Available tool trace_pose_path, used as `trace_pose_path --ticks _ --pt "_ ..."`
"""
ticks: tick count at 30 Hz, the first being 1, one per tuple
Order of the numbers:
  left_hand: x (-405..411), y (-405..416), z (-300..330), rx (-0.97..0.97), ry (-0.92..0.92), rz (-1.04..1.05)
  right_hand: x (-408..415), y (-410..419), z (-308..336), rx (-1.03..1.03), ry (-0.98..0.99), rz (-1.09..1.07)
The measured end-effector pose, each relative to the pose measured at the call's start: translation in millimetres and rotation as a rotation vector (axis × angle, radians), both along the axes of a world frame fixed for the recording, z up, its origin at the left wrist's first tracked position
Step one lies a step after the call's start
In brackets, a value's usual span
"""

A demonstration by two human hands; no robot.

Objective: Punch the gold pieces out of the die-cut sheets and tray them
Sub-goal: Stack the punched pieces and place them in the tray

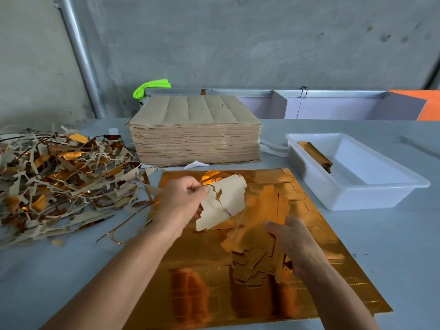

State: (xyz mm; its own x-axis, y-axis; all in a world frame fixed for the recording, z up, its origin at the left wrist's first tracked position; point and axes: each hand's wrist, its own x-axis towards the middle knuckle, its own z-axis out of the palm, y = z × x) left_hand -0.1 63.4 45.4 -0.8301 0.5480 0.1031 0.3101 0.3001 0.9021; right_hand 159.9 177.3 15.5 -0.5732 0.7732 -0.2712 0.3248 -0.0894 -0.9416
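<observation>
A gold die-cut sheet (321, 246) lies flat on the table in front of me. My left hand (183, 198) grips a torn strip of card (226, 201), pale side up, lifted above the sheet's far part. My right hand (292, 241) holds a blurred bunch of gold pieces (257, 225) over the sheet's middle. More punched gold pieces (250, 265) lie stacked beneath that hand. A white tray (352, 196) at the right holds a small stack of gold pieces (316, 154) at its far left end.
A tall stack of sheets (195, 136), brown side up, stands behind the gold sheet. A heap of scrap strips (59, 182) covers the table's left side. A green object (150, 88) and a metal rail sit at the back by the wall.
</observation>
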Motion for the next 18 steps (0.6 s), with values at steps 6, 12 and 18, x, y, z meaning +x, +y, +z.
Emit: trace_pose_path --ticks 6,12,18 --pt "16.3 9.9 -4.9 0.095 0.635 0.186 -0.5 3.6 -9.3 0.187 -0.087 -0.039" --pt "21.9 10.5 -27.6 0.237 1.188 0.037 -0.2 8.8 -8.2 0.179 0.014 -0.105" --pt "50.4 15.8 -46.3 0.181 1.231 -0.416 -7.1 -4.4 -2.1 0.025 0.236 -0.071"
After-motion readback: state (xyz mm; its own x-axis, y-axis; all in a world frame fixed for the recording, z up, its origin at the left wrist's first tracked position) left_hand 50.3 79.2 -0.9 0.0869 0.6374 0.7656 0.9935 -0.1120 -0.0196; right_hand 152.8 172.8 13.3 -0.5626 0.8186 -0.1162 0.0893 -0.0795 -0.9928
